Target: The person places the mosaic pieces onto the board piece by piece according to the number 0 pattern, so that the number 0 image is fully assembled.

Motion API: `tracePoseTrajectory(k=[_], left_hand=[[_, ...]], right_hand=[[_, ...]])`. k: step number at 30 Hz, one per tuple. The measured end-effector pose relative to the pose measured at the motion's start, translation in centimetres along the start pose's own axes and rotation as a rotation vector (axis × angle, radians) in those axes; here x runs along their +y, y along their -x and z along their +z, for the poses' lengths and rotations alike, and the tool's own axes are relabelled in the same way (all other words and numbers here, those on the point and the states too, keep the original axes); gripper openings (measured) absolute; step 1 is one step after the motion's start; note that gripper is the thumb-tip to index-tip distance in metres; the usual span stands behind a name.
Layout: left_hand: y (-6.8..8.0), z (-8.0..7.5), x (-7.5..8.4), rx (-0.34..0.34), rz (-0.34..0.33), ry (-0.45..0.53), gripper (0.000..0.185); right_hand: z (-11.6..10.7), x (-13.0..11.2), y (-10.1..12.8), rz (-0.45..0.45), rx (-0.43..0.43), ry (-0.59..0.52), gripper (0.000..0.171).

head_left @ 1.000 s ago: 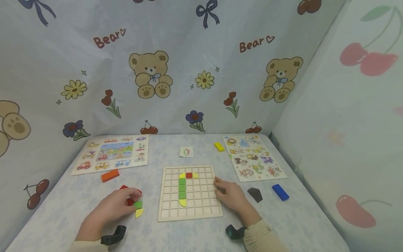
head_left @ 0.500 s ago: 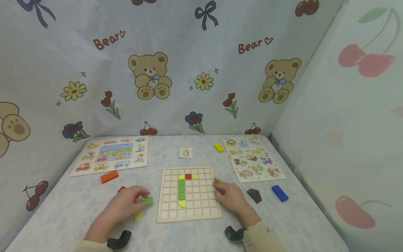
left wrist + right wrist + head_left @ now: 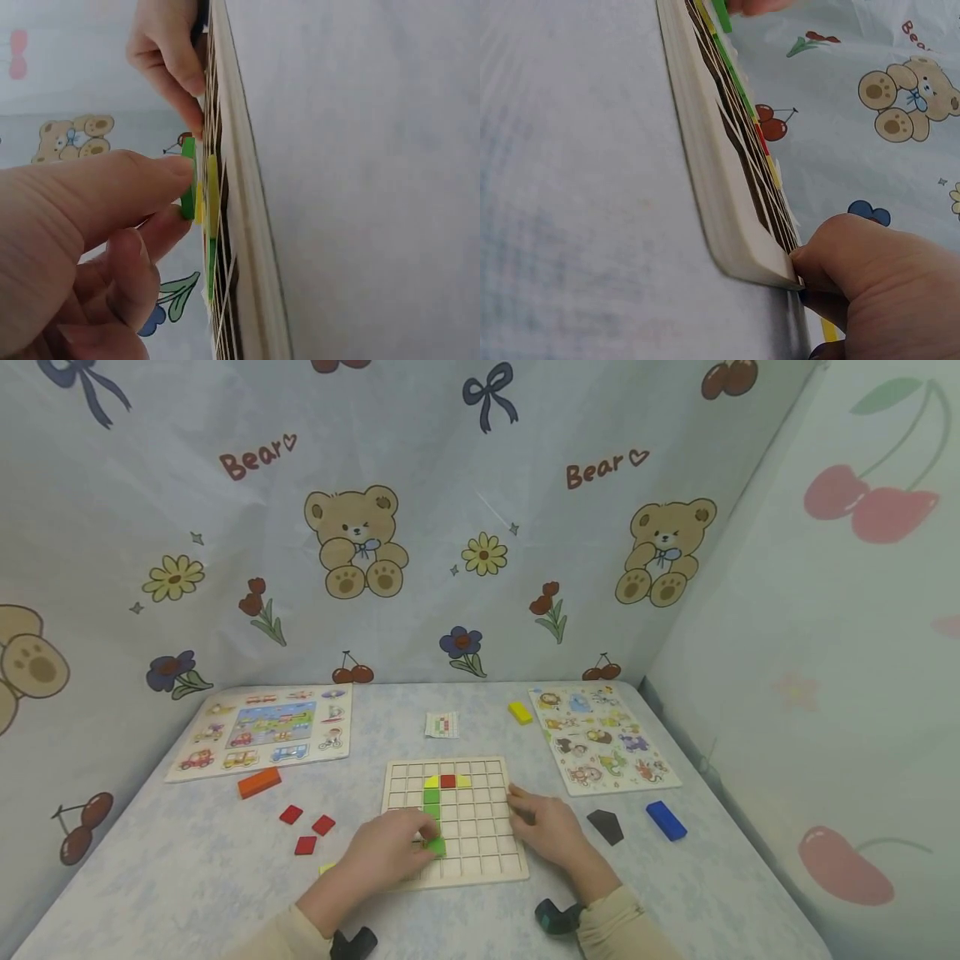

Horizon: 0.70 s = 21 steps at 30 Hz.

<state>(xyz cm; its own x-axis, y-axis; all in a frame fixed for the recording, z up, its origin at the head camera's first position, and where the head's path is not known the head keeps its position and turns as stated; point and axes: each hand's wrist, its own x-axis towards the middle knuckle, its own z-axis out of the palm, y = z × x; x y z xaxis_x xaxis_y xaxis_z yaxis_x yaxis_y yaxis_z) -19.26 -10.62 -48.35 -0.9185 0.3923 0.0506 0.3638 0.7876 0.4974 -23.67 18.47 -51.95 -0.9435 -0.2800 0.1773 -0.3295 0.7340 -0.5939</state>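
Note:
My left hand (image 3: 388,847) pinches a small green square tile (image 3: 438,848) between thumb and forefinger, over the left-middle part of the wooden grid board (image 3: 483,843). In the left wrist view the green tile (image 3: 188,146) stands edge-on, just off the board's face. Green tiles (image 3: 432,797) form a column in the grid, with a red square (image 3: 447,782) and yellow pieces (image 3: 463,782) along the top. A yellow piece at the column's foot is covered by my left hand in the head view. My right hand (image 3: 551,827) grips the board's right edge, thumb on its rim.
Several red tiles (image 3: 306,845) lie left of the board; a yellow piece (image 3: 326,868) is partly behind the left wrist. An orange block (image 3: 259,782), blue block (image 3: 666,821), dark pentagon (image 3: 606,827) and yellow block (image 3: 521,712) surround it. A pattern card (image 3: 442,725) and two picture puzzles lie behind.
My left hand picked up the green tile from the loose pieces at left and carried it right, over the board. My right hand has stayed at the board's edge.

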Motion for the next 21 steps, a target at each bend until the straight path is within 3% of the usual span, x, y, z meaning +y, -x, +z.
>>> tracePoseTrajectory(k=[6, 13, 21], left_hand=[[-1.4, 1.4, 0.4, -0.024, 0.027, -0.005, 0.011], [-1.3, 1.4, 0.4, -0.005, 0.068, 0.01, 0.007], [-0.9, 1.6, 0.3, -0.001, 0.067, 0.053, 0.006]], right_hand=[[-0.1, 0.2, 0.0, -0.002, -0.011, -0.009, 0.04], [0.1, 0.2, 0.0, -0.002, -0.003, 0.012, 0.039], [0.1, 0.1, 0.0, -0.006, -0.006, 0.001, 0.039]])
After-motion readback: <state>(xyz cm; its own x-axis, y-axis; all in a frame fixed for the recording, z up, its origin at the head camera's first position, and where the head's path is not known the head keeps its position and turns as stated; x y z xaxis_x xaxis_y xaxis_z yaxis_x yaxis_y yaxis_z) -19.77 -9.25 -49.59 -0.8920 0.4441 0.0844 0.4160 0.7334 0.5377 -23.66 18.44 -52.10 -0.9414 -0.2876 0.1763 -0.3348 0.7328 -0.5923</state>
